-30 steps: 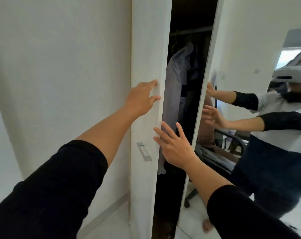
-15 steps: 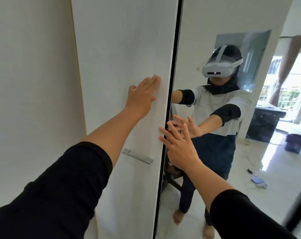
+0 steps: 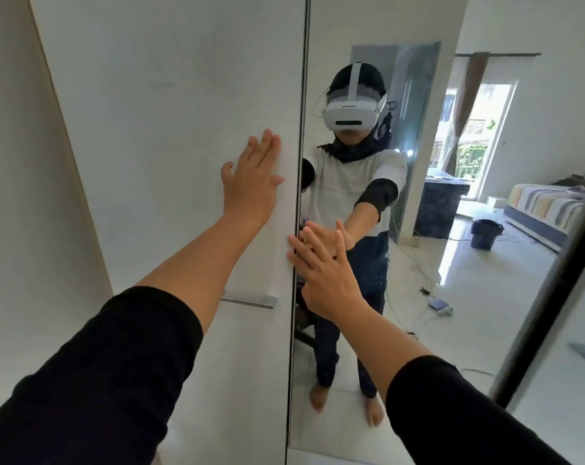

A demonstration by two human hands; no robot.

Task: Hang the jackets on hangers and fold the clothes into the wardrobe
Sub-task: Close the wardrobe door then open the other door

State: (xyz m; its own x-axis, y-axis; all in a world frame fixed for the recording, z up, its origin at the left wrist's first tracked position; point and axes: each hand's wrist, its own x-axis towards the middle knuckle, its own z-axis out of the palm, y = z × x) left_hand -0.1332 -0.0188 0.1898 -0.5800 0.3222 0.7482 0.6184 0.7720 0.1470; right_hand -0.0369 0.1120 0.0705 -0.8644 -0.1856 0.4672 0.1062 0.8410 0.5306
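The wardrobe fills the view with both doors closed. Its left door (image 3: 170, 135) is plain white with a small metal handle (image 3: 251, 301). Its right door (image 3: 418, 330) is a full mirror. My left hand (image 3: 251, 182) lies flat on the white door near its right edge, fingers apart, holding nothing. My right hand (image 3: 321, 270) presses flat on the mirror door beside the dark seam between the doors, fingers spread. No jackets, hangers or clothes show; the wardrobe's inside is hidden.
The mirror reflects a person in a white headset, a striped bed (image 3: 549, 206), a dark bin (image 3: 484, 234) and cables on a white tiled floor. A white wall (image 3: 22, 213) stands on the left of the wardrobe.
The wardrobe doors swung shut: the dark gap with hanging clothes seen a second ago is gone. Both hands now rest flat against the closed doors.
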